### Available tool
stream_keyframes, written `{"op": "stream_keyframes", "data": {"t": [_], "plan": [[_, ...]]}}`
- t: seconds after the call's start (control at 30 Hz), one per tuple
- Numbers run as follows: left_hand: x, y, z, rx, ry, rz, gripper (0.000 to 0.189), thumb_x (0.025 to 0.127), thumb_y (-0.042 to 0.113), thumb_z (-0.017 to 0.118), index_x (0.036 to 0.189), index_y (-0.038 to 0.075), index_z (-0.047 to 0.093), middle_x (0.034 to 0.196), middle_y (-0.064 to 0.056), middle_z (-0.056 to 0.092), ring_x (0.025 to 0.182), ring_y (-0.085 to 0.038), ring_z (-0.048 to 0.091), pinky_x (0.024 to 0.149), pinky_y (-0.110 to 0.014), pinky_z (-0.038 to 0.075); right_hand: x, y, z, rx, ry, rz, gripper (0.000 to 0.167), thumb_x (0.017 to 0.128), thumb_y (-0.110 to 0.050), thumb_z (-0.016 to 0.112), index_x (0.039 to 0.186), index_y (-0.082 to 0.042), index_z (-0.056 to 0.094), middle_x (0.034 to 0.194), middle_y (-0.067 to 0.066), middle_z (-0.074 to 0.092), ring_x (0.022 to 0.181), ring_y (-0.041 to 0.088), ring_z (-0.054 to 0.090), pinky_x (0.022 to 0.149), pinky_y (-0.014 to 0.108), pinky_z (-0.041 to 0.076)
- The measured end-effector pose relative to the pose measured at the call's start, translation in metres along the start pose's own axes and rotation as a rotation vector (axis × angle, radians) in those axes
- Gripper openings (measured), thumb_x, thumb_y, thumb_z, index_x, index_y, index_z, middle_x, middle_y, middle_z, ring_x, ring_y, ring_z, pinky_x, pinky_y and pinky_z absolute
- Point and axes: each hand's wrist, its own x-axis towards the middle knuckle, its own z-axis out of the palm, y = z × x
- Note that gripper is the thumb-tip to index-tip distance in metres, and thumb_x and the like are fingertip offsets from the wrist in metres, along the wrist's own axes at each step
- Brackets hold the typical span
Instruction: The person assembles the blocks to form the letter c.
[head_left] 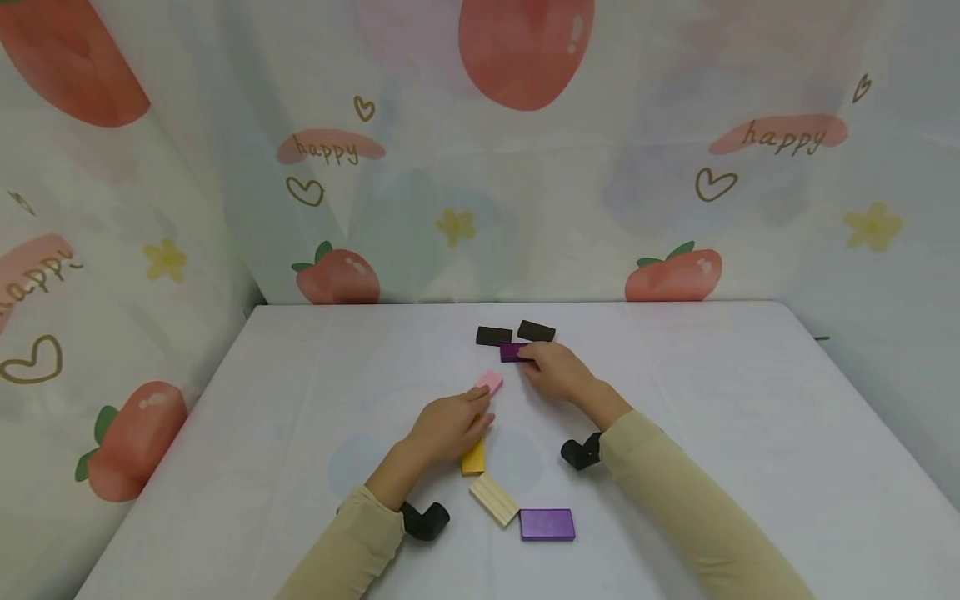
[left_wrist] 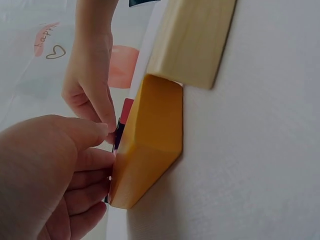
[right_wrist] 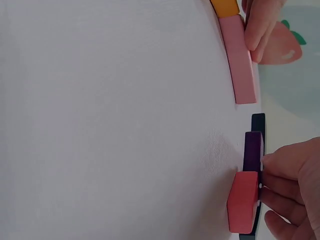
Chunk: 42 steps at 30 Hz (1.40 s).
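Observation:
My right hand [head_left: 558, 371] pinches a dark purple block [head_left: 510, 352] near the back of the table. In the right wrist view a coral-red block [right_wrist: 242, 200] stands close by those fingers; the hand hides it in the head view. My left hand [head_left: 450, 425] reaches forward, its fingertips touching a pink block [head_left: 491, 381]. Under the left hand, an orange-yellow block [head_left: 472, 460] meets the near end of the pink one and is partly covered in the head view.
Nearer the front lie a pale wooden block [head_left: 494, 499] and a brighter purple block [head_left: 547, 525], corner to corner. Two black blocks, one on the left [head_left: 494, 336] and one on the right [head_left: 537, 331], sit behind the dark purple one. A patterned cloth [head_left: 525, 217] hangs behind the table.

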Motion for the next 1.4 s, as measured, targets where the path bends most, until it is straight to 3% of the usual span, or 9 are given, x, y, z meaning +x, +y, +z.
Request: {"op": "stream_keyframes", "data": {"t": [0.23,0.53,1.0,1.23,1.4], "plan": [[0.0,0.001,0.001,0.019,-0.011,-0.017,0.045,0.097,0.034,0.045,0.132,0.007,0.051,0.137,-0.001,0.046,0.122,-0.017,0.045,0.096,-0.035,0.04,-0.005,0.009,-0.006,0.016,-0.051,0.063,0.028,0.086,-0.008,0.061,0.111,0.003,0.064,0.105,0.016,0.064,0.101,0.031,0.058,0.092,0.044,0.043],[0.0,0.004,0.0,0.012,-0.014,-0.028,0.045,0.096,0.035,0.046,0.132,0.008,0.051,0.136,-0.001,0.046,0.123,-0.017,0.044,0.096,-0.035,0.04,-0.016,0.024,-0.013,0.001,-0.043,0.098,0.025,0.088,-0.008,0.057,0.109,0.003,0.065,0.102,0.016,0.065,0.098,0.031,0.059,0.089,0.045,0.044],[0.0,0.006,-0.001,0.012,-0.008,-0.027,0.044,0.096,0.034,0.046,0.131,0.008,0.052,0.136,-0.001,0.046,0.123,-0.016,0.043,0.097,-0.035,0.039,-0.045,0.046,-0.022,-0.04,0.032,0.125,0.022,0.085,-0.001,0.059,0.105,0.003,0.068,0.098,0.017,0.067,0.09,0.031,0.062,0.082,0.046,0.048],[0.0,0.007,-0.001,0.017,-0.01,-0.028,0.044,0.096,0.033,0.047,0.131,0.007,0.052,0.136,-0.001,0.047,0.123,-0.016,0.044,0.096,-0.034,0.04,-0.056,0.043,-0.026,-0.075,0.044,0.162,0.022,0.083,0.0,0.062,0.104,0.003,0.068,0.098,0.018,0.066,0.093,0.033,0.061,0.083,0.046,0.047],[-0.001,0.007,-0.001,0.022,-0.006,-0.031,0.044,0.096,0.033,0.047,0.13,0.007,0.052,0.135,-0.001,0.047,0.123,-0.016,0.044,0.096,-0.035,0.04,-0.065,0.04,-0.027,-0.096,0.083,0.14,0.02,0.081,0.004,0.064,0.099,0.002,0.07,0.093,0.018,0.067,0.088,0.033,0.062,0.08,0.046,0.049]]}}
